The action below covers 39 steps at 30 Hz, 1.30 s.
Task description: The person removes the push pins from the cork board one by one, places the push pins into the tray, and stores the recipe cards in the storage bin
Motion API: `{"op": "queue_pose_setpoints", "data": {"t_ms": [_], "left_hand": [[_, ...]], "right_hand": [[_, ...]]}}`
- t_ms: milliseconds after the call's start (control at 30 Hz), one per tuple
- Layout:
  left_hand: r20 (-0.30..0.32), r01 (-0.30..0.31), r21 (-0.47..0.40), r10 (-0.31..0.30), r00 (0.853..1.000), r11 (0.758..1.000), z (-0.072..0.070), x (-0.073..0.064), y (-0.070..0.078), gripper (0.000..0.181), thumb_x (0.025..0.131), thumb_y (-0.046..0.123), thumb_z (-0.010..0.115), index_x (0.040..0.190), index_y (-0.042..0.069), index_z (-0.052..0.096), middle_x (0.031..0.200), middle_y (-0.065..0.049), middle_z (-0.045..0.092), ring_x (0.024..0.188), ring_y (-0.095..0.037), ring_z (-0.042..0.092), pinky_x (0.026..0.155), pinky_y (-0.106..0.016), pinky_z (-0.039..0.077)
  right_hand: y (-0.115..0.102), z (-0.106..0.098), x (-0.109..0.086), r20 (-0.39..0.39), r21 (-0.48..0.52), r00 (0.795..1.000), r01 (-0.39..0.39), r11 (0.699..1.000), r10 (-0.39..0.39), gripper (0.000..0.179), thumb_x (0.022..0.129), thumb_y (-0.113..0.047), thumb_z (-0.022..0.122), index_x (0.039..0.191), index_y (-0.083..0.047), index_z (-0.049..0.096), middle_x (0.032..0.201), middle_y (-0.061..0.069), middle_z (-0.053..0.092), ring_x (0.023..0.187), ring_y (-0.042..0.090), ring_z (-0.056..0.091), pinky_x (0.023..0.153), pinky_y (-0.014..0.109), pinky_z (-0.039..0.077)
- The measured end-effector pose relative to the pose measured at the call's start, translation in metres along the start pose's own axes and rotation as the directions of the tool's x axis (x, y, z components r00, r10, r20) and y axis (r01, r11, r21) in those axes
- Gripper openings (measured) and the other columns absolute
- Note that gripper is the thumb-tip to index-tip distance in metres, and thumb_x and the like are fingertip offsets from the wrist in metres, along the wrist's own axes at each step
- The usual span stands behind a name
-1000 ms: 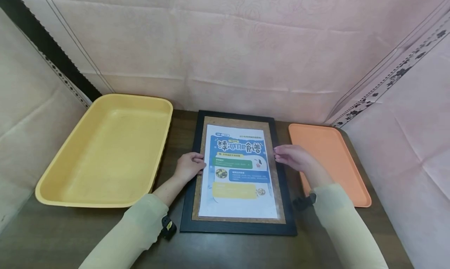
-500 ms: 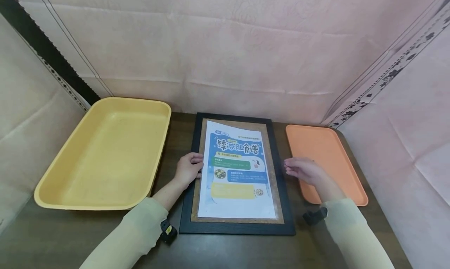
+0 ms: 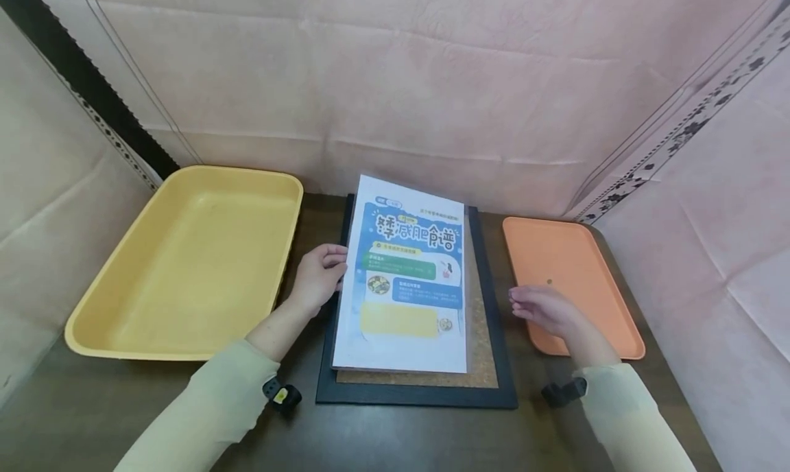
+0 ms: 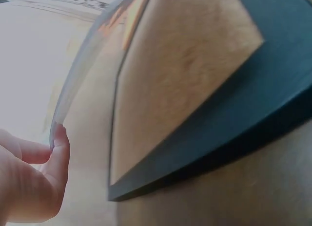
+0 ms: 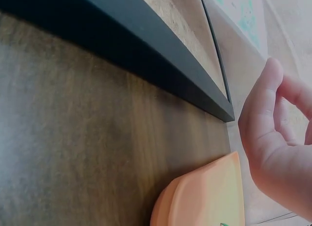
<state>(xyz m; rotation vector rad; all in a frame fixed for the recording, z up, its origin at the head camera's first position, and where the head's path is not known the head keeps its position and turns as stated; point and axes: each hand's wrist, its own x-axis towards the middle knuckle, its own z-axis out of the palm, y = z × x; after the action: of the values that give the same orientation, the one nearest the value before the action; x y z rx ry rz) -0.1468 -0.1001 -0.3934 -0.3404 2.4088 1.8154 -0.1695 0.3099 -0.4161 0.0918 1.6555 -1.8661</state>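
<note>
My left hand (image 3: 319,276) pinches the left edge of a blue-and-white printed poster (image 3: 410,307), thumb on one side and fingers on the other. The poster is raised and slanted over a black picture frame (image 3: 416,394), covering much of its brown backing board (image 3: 484,348). From the left wrist view, the poster's edge (image 4: 73,80) looks thin, bowed and see-through, standing off the backing. My right hand (image 3: 546,311) hovers to the right of the frame, by the orange tray (image 3: 592,280), its fingers loosely bent and nothing visible between them.
A large, deep yellow tray (image 3: 185,352) stands at the left on the dark wooden table (image 3: 401,438). One small dark speck (image 3: 549,281) shows on the orange tray. Pale cloth (image 3: 395,81) walls in the back and both sides.
The poster has come up off the frame's backing and shifted left and up, held by my left hand. My right hand has let go of the right side and drawn back rightward.
</note>
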Motion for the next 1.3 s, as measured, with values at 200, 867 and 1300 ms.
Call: {"op": "queue_pose_setpoints", "data": {"t_ms": [200, 867, 1300], "left_hand": [[0.0, -0.034, 0.049, 0.034, 0.999, 0.998, -0.027, 0.003, 0.019, 0.029, 0.096, 0.012, 0.051, 0.124, 0.005, 0.051, 0.117, -0.015, 0.062, 0.096, -0.025, 0.063, 0.075, -0.03, 0.058], [-0.16, -0.068, 0.148, 0.092, 0.983, 0.987, -0.145, 0.006, 0.06, 0.042, 0.099, 0.019, 0.043, 0.139, 0.006, 0.041, 0.133, -0.019, 0.053, 0.083, 0.004, 0.057, 0.072, -0.014, 0.054], [-0.294, 0.099, 0.19, -0.04, 0.955, 0.977, -0.227, 0.018, 0.041, 0.054, 0.094, 0.044, 0.041, 0.145, 0.03, 0.032, 0.148, -0.001, 0.039, 0.122, -0.015, 0.051, 0.104, -0.037, 0.041]], "right_hand": [[0.004, -0.005, -0.006, 0.006, 0.008, 1.0, 0.022, 1.0, -0.022, 0.034, 0.1, -0.007, 0.04, 0.091, -0.017, 0.072, 0.086, -0.005, 0.069, 0.081, 0.006, 0.065, 0.077, 0.017, 0.055], [0.007, -0.01, -0.011, 0.06, 0.074, 0.997, 0.038, 0.997, -0.043, 0.039, 0.101, -0.005, 0.035, 0.094, -0.014, 0.072, 0.088, -0.003, 0.07, 0.082, 0.007, 0.066, 0.079, 0.018, 0.055], [0.007, -0.011, -0.011, 0.018, 0.047, 1.0, 0.017, 0.999, -0.018, 0.035, 0.1, -0.006, 0.038, 0.092, -0.016, 0.071, 0.088, -0.004, 0.069, 0.082, 0.006, 0.066, 0.078, 0.018, 0.055]]}}
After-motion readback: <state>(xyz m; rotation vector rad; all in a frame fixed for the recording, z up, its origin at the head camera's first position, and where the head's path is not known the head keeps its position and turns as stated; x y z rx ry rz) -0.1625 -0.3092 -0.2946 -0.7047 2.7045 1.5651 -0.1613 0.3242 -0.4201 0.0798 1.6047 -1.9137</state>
